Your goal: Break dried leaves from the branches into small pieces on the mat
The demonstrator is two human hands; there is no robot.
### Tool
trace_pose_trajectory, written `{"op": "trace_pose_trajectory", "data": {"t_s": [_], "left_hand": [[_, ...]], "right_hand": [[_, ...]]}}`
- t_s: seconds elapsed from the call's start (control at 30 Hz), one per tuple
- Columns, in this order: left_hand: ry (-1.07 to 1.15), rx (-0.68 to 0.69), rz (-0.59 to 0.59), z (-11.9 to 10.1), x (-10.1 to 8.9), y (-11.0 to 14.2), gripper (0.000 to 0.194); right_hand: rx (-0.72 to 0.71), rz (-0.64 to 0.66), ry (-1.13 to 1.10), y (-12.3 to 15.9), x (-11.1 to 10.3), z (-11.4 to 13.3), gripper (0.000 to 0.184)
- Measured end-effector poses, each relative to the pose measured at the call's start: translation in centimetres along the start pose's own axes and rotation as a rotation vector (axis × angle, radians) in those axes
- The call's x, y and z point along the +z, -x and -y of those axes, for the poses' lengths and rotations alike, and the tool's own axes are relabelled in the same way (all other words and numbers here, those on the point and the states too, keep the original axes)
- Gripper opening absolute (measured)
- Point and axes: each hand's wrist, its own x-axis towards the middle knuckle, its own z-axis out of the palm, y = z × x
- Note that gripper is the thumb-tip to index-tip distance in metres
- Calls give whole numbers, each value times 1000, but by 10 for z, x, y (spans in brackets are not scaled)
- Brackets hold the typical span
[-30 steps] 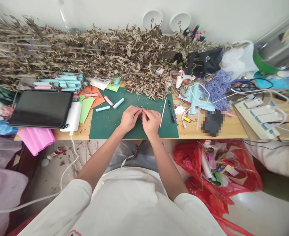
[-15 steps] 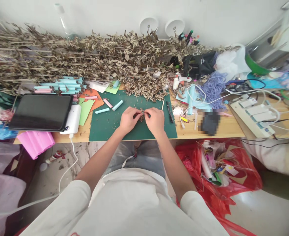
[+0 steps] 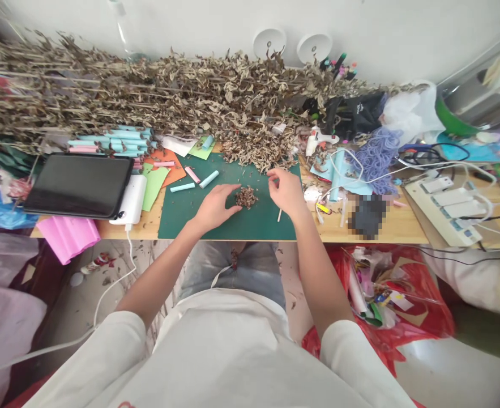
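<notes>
On the green cutting mat (image 3: 177,218), a small heap of crumbled dried leaves (image 3: 246,197) lies between my hands. My left hand (image 3: 216,208) rests just left of this heap, open, with thumb and fingers apart around its side. To the right, my right hand (image 3: 287,191) is at the lower edge of a larger pile of dried leaves (image 3: 260,150). Its fingers are loosely curved and apart, with nothing visible in them. Blue paper tubes (image 3: 209,179) and a pink paper tube (image 3: 192,174) lie left of the pile. A thin stick (image 3: 280,215) shows beside my right wrist.
Dried leafy stalks (image 3: 169,85) fill the back. At left are stacked paper tubes (image 3: 126,141), a black tablet (image 3: 80,184) and a white power bank (image 3: 131,198). At right stand a glue gun (image 3: 320,139), purple yarn (image 3: 377,158) and a power strip (image 3: 445,207). A red bag (image 3: 428,317) hangs below.
My hands have parted from their pinch over the small heap. My left hand has drawn left and opened; my right hand has moved right and up to the larger leaf pile. The view has shifted slightly.
</notes>
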Motion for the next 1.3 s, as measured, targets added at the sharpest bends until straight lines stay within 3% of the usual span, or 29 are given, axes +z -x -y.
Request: {"op": "trace_pose_trajectory", "data": {"t_s": [0.1, 0.23, 0.4, 0.5, 0.57, 0.7, 0.83, 1.0, 1.17, 1.3], "left_hand": [[106, -43, 67, 6, 1, -3, 63], [283, -102, 10, 6, 13, -19, 66], [247, -104, -43, 3, 8, -23, 55], [97, -53, 38, 0, 3, -17, 82], [-41, -30, 51, -4, 7, -14, 99], [-220, -9, -20, -7, 21, -13, 77], [-257, -31, -43, -1, 23, -14, 64], [-178, 11, 48, 3, 14, -17, 66], [-97, -5, 50, 2, 18, -27, 40], [-58, -14, 54, -9, 14, -28, 52]], "right_hand": [[21, 98, 37, -4, 7, 6, 33], [64, 122, 147, -7, 29, 22, 37], [-26, 136, -43, -26, 35, 14, 37], [-25, 60, -22, -43, 37, 7, 39], [-66, 97, -8, -53, 43, 9, 42], [-103, 168, 57, -62, 53, 19, 47], [-144, 300, 4, -59, 49, 18, 40], [-139, 115, 71, -56, 54, 16, 39], [-104, 223, -47, -57, 56, 19, 31], [29, 38, 46, -67, 39, 14, 29]]}}
